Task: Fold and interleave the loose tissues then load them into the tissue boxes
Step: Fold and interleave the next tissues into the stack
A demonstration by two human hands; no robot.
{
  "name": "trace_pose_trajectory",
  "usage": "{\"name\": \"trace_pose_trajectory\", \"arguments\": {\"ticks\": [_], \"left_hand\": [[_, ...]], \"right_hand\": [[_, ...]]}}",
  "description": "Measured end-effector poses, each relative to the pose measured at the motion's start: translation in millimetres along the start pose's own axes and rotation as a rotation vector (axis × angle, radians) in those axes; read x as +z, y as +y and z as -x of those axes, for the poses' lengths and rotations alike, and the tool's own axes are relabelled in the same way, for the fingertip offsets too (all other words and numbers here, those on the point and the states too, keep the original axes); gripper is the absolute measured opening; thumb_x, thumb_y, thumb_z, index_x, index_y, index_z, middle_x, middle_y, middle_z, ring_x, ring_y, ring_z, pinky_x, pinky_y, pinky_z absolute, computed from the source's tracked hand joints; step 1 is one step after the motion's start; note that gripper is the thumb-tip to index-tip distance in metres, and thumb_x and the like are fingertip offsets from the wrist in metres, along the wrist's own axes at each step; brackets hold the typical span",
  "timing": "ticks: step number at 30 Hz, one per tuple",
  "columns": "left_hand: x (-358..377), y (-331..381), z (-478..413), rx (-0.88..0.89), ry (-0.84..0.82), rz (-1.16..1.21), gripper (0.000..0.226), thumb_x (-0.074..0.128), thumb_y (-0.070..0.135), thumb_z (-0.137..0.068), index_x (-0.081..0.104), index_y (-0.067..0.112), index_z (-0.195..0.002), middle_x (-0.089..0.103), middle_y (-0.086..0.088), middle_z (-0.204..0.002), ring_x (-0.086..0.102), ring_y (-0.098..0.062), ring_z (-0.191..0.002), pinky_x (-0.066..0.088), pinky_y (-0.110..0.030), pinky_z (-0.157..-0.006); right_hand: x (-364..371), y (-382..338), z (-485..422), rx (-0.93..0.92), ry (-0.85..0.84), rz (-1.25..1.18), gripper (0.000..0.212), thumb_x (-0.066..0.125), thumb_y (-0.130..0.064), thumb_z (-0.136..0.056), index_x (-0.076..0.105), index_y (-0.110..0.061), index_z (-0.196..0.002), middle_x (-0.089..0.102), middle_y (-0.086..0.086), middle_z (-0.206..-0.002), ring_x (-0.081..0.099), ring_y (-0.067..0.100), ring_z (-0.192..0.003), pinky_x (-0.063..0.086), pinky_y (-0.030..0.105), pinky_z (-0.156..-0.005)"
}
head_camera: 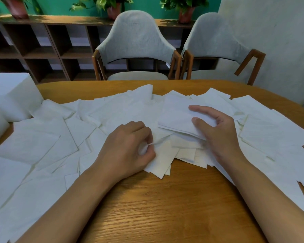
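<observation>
Many white loose tissues (42, 142) lay flat and overlapping in a wide band across the middle of the frame, from the left edge to the right edge, on the bench (165, 199). Most were square unfolded sheets, turned at different angles. One at the upper centre stood up with a curled edge. Right of centre a small folded stack (175, 116) rested tilted on the pile, and the right hand (216, 130) held its right end. At the centre the left hand (128, 148) pinched a single tissue (162, 160). A white block (12, 95) stood at the upper left; whether it was a tissue box was not clear.
</observation>
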State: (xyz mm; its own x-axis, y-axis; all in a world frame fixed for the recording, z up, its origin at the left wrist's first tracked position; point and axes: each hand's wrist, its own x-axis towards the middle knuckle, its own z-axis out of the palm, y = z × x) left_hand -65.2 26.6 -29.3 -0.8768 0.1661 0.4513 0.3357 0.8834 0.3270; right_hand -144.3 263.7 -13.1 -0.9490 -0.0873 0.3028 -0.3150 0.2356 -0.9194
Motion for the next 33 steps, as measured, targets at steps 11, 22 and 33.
{"name": "trace_pose_trajectory", "arguments": {"ticks": [11,22,33], "left_hand": [[5.6,-7.3,-2.4,-0.183,-0.103,0.119,0.057,0.066,0.064,-0.090,0.055,0.038,-0.140,0.046,0.018,-0.155,0.038,-0.004,-0.144,0.034,-0.028,-0.114],[-2.0,3.9,-6.6,-0.347,-0.178,0.238,0.063,0.061,0.086,-0.068,0.072,0.046,-0.115,0.049,0.026,-0.143,0.038,0.001,-0.136,0.035,-0.031,-0.107],[-11.9,-9.1,-10.0,-0.567,0.237,0.449,0.022,0.081,0.025,-0.085,0.060,0.023,-0.077,0.063,0.009,-0.081,0.053,-0.008,-0.071,0.041,-0.025,-0.062]], "right_hand": [[0.5,0.3,0.2,-0.010,0.013,0.017,0.031,0.066,-0.009,-0.094,0.075,-0.030,-0.114,0.064,-0.043,-0.106,0.052,-0.021,-0.107,0.041,0.000,-0.089],[0.1,2.2,-0.3,0.004,0.028,-0.006,0.030,0.066,-0.012,-0.094,0.076,-0.034,-0.111,0.068,-0.028,-0.116,0.054,-0.013,-0.112,0.041,-0.001,-0.085],[1.4,-1.4,2.5,-0.013,-0.032,-0.013,0.036,0.062,-0.004,-0.094,0.075,-0.032,-0.113,0.068,-0.025,-0.118,0.055,-0.012,-0.113,0.040,-0.001,-0.085]]}}
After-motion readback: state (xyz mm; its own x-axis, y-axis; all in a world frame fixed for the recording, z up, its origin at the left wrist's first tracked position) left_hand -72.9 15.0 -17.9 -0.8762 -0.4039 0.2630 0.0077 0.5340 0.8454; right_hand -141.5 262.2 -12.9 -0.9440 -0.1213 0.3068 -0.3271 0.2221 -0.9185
